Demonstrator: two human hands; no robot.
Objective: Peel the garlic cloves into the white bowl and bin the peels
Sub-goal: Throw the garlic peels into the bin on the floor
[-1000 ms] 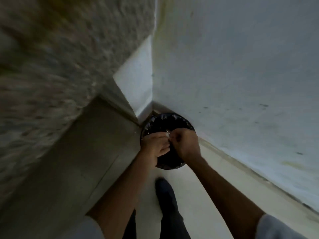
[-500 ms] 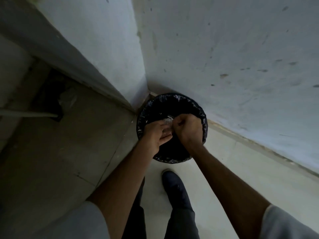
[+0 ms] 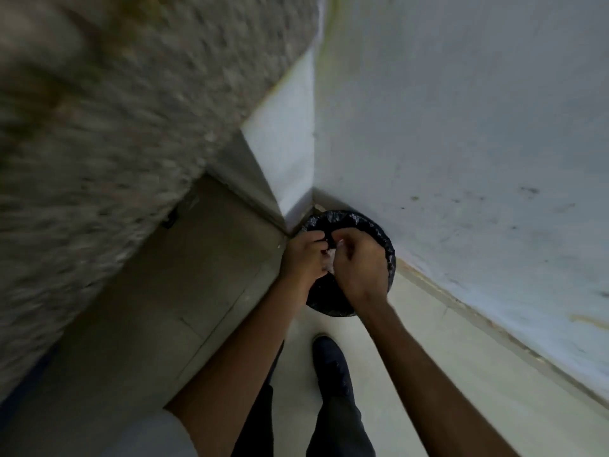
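Garlic peels — thin, pale, papery scraps — are held between two hands directly above a round bin lined with a crinkled black plastic bag. The bin is set on the pale floor, tucked into the corner where two white painted walls meet.

The left hand is brought in from the left side of the rim; its fingers are curled inward and the peels are pinched in them. The right hand is bent down at the wrist over the middle of the opening, and its fingers are clenched round the same small bunch. The two hands are pressed together where the peels show — how much is hidden inside the fists cannot be told.

Below the bin a dark shoe is planted on the floor, with dark trousers above it. A white sleeve is seen on the left arm. A speckled grey stone bench, heavily blurred, fills the upper left.
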